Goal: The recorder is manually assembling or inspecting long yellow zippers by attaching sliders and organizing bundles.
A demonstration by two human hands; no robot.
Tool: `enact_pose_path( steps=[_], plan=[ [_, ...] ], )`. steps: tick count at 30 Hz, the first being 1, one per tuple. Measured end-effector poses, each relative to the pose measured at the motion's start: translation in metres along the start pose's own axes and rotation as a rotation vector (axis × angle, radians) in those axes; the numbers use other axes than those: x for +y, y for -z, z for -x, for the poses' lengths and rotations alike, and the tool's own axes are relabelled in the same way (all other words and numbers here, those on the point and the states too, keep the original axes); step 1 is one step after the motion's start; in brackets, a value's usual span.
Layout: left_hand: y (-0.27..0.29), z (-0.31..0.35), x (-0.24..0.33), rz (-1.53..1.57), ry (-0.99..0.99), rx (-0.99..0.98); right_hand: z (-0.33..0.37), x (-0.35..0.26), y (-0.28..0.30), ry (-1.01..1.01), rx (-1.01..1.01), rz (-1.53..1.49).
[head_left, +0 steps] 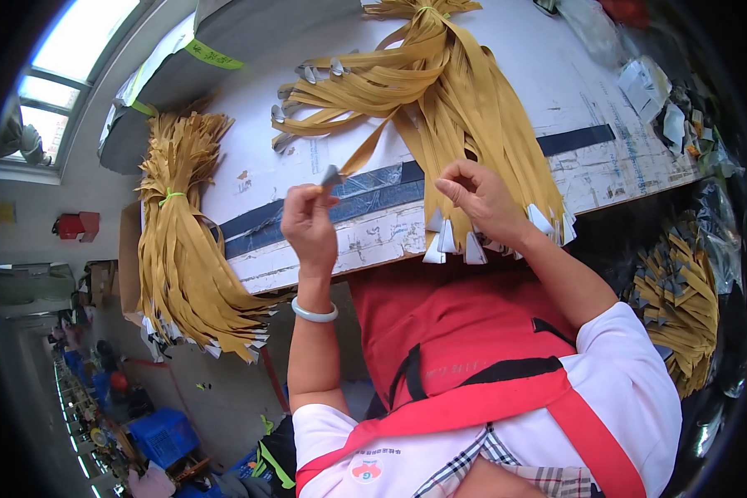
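My left hand (310, 217) pinches the grey-tipped end of a flat tan strap (363, 153), raised above the white table. That strap runs back to a large bundle of tan straps (491, 108), tied at the far end. Over the near part of this bundle is my right hand (480, 197), its thumb and forefinger closed together; whether anything is between them I cannot make out. Below it, several silvery-white strap ends (474, 247) hang at the table's front edge. Other strap ends with grey tips (309, 73) fan out to the left of the bundle.
A second tied bundle of tan straps (174, 232) hangs over the table's left end. Dark tape strips (365, 192) cross the worn white tabletop (257, 170). More straps (681, 307) are heaped low at right, near plastic bags (718, 228). A blue crate (163, 437) stands on the floor.
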State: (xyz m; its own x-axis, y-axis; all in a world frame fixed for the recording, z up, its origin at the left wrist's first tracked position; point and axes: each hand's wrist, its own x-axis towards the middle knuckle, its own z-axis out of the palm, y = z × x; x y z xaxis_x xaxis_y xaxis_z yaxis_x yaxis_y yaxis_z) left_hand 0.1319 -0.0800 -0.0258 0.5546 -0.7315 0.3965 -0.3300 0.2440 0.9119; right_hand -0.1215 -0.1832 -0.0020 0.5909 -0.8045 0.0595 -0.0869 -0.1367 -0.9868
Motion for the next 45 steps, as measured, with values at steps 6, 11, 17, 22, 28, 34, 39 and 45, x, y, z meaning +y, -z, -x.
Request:
enact_pose_path(
  steps=[6,11,17,22,28,34,39,45],
  plan=[
    [0.060,-0.003,0.001,-0.031,0.190,0.288,0.033,-0.007,0.032,0.071,-0.256,0.467],
    [-0.003,0.065,-0.004,-0.091,0.206,-0.242,0.050,0.002,0.028,0.585,-0.475,1.113],
    [-0.041,0.095,0.007,0.000,0.239,-0.430,0.044,0.001,0.030,0.641,-0.690,1.239],
    [-0.049,0.106,0.015,0.011,0.273,-0.522,0.046,0.007,0.034,0.655,-0.762,1.306],
    [-0.047,0.112,0.027,0.155,0.304,-0.521,0.026,-0.020,0.031,0.638,-0.814,0.987],
    [-0.057,0.108,0.048,0.518,0.263,-0.373,0.031,-0.033,0.005,-0.257,-0.398,-0.276],
    [-0.057,0.099,0.047,0.509,0.263,-0.344,0.033,-0.017,-0.010,-0.219,-0.360,-0.395],
    [-0.051,0.091,0.038,0.572,0.274,-0.356,0.029,-0.011,-0.008,-0.265,-0.435,-0.442]
  ],
)
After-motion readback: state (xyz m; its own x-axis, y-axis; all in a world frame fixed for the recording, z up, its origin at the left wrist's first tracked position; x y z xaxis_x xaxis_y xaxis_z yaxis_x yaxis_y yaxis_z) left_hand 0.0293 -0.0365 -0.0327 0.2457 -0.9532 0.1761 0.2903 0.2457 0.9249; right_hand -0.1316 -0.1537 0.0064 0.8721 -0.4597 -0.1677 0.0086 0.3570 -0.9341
